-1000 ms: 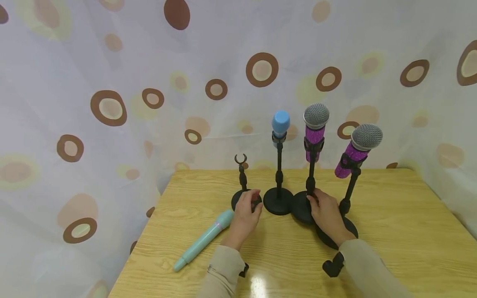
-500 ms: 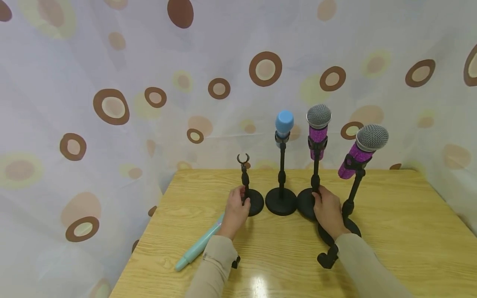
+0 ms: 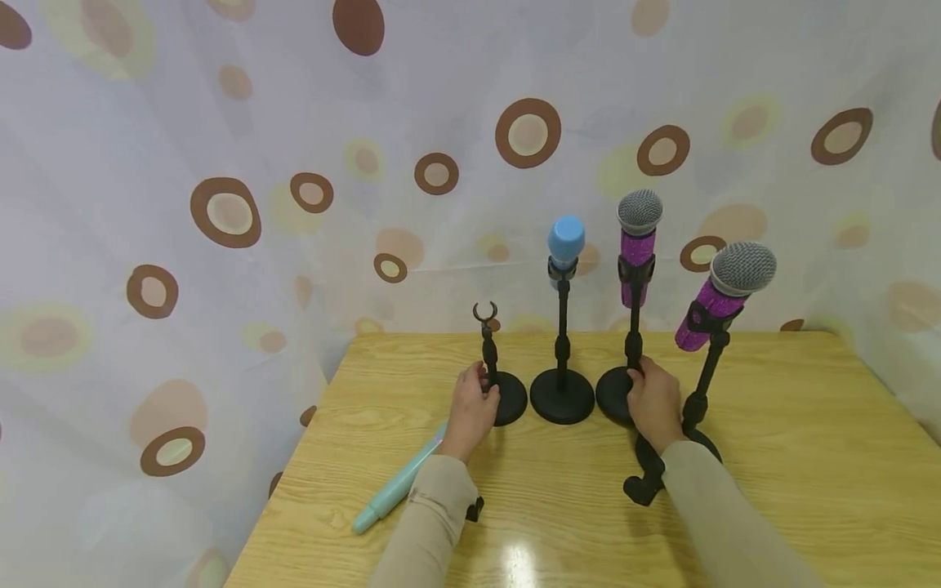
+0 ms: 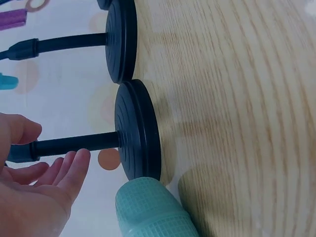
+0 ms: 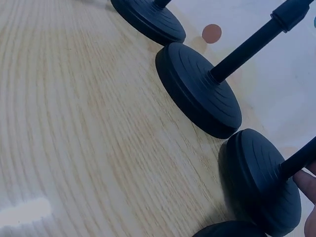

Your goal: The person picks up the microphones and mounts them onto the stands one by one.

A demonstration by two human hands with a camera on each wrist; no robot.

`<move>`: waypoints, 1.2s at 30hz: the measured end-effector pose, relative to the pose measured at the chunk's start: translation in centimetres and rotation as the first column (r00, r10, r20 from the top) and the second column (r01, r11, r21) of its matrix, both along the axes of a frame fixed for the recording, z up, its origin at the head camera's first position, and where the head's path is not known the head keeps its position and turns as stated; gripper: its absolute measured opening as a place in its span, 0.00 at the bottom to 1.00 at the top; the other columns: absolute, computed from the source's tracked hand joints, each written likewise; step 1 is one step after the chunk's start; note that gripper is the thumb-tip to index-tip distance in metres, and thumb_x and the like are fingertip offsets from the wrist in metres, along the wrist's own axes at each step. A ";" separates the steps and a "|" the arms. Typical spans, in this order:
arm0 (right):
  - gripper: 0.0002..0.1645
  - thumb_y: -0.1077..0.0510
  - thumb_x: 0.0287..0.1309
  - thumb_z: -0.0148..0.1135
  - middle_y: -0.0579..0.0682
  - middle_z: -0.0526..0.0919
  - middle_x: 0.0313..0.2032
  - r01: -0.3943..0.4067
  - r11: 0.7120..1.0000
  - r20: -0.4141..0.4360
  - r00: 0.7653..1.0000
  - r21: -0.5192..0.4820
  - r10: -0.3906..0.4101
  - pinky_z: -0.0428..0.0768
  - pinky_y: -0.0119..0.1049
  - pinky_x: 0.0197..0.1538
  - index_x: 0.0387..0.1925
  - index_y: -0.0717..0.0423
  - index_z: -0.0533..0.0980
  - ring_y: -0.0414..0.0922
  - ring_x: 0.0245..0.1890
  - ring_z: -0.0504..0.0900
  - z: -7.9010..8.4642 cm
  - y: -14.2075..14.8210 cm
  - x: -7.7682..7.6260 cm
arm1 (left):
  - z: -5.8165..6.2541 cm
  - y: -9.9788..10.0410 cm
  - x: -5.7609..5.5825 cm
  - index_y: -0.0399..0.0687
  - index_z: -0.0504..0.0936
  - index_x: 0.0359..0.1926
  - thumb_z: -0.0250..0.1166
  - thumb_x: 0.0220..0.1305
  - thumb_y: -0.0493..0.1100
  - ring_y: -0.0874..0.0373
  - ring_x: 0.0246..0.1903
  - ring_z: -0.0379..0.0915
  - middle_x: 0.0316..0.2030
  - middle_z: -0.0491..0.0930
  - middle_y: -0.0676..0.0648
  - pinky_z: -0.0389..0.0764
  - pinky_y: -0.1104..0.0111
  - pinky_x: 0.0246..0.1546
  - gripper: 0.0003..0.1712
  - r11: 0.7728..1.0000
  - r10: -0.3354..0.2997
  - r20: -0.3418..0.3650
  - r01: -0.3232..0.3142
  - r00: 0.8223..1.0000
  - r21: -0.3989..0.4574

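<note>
My left hand (image 3: 472,411) has thumb and fingers around the pole of a black microphone stand (image 3: 510,402), whose top clip carries nothing. In the left wrist view, the thumb lies above the pole and the fingers below it. With my right hand (image 3: 657,400) I grip the lower pole of another stand (image 3: 614,395), which bears a purple microphone (image 3: 638,245) with a silver mesh head. That hand shows only at the edge of the right wrist view. Between these two, a stand (image 3: 562,398) holds a blue microphone (image 3: 567,240).
A mint-green microphone (image 3: 397,488) lies on the wooden table (image 3: 559,506), partly behind my left forearm. Close by my right wrist, another stand (image 3: 695,407) holds a second purple microphone (image 3: 711,309), tilted. A patterned cloth (image 3: 441,82) hangs behind the table.
My left hand has moved from in front of the bare stand's base to its pole. My right hand has shifted its stand slightly right and back, away from the blue microphone's stand.
</note>
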State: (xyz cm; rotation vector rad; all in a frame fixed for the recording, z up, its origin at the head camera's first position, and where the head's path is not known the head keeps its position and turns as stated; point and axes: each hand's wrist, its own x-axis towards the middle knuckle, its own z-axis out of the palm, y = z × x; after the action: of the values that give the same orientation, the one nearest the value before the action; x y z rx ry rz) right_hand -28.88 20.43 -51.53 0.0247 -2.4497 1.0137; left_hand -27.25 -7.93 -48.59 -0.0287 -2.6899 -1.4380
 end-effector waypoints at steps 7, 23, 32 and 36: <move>0.11 0.67 0.69 0.51 0.73 0.83 0.41 -0.007 1.000 -0.012 1.000 -0.024 0.006 0.79 0.64 0.45 0.46 0.73 0.75 0.70 0.42 0.82 -0.6 0.2 -0.4 | -0.4 0.2 -0.7 0.36 0.63 0.70 0.55 0.73 0.39 0.47 0.59 0.72 0.60 0.72 0.37 0.78 0.56 0.59 0.28 0.999 -0.007 -0.001 0.007 1.000 -0.048; 0.25 0.61 0.74 0.46 0.77 0.73 0.55 -0.091 0.993 0.271 0.956 -0.080 0.109 0.74 0.64 0.56 0.62 0.77 0.60 0.72 0.56 0.74 0.0 0.1 0.5 | -1.1 1.0 -1.7 0.34 0.72 0.60 0.55 0.74 0.38 0.47 0.49 0.75 0.50 0.76 0.37 0.78 0.55 0.53 0.18 0.993 0.080 -0.101 -0.088 0.992 -0.077; 0.33 0.62 0.70 0.46 0.78 0.67 0.59 -0.059 0.989 0.333 0.938 -0.133 0.101 0.72 0.64 0.60 0.68 0.79 0.53 0.72 0.60 0.69 0.4 -1.2 2.7 | -1.5 1.0 -1.3 0.34 0.77 0.46 0.57 0.73 0.38 0.44 0.43 0.74 0.40 0.76 0.37 0.78 0.52 0.47 0.09 0.992 0.076 -0.194 -0.094 0.978 -0.085; 0.33 0.62 0.69 0.45 0.73 0.69 0.58 -0.067 0.988 0.302 0.947 -0.136 0.105 0.75 0.60 0.59 0.70 0.76 0.54 0.66 0.59 0.72 0.2 -2.1 3.6 | -1.6 1.0 -1.1 0.34 0.77 0.46 0.57 0.72 0.37 0.43 0.44 0.75 0.40 0.77 0.37 0.79 0.52 0.48 0.09 0.993 0.076 -0.178 -0.090 0.981 -0.074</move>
State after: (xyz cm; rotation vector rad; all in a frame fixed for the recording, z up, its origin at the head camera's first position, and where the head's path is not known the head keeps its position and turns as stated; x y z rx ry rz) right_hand -25.30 18.34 -51.33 -0.0745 -2.6779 1.2924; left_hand -28.31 -6.93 -50.15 -0.0456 -2.5735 -1.2396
